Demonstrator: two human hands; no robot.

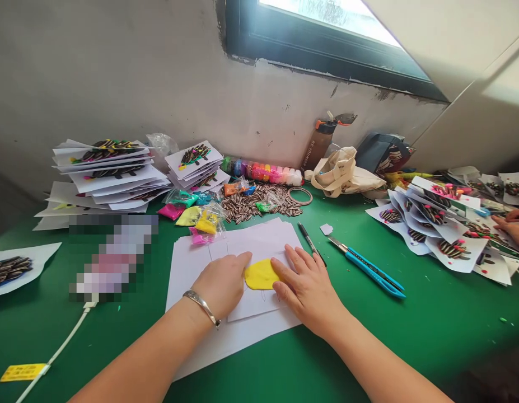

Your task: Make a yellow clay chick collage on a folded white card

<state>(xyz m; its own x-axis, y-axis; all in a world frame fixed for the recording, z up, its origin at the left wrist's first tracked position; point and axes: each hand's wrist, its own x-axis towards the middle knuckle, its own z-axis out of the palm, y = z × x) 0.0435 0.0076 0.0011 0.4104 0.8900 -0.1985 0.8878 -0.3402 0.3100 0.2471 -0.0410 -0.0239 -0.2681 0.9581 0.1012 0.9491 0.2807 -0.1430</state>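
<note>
A flattened oval of yellow modelling clay (261, 274) lies on a small sheet of white paper (251, 310) with pencilled lines showing below the clay. My left hand (223, 282) rests at the clay's left edge, index finger stretched out and the other fingers curled under, partly hidden. Against the right edge, my right hand (307, 288) lies with its fingers spread, index finger and thumb touching the clay. Beneath the small sheet is a stack of larger white paper (183, 347). A black pen (312, 242) lies just beyond my right fingers.
A blue utility knife (370, 268) lies to the right, blade exposed. Sunflower seeds (259, 204), bagged clay (206, 221) and a tape ring (300, 196) sit behind the paper. Seed-picture cards (116, 179) are piled left, others (435, 218) right, near another person's hand (513, 228).
</note>
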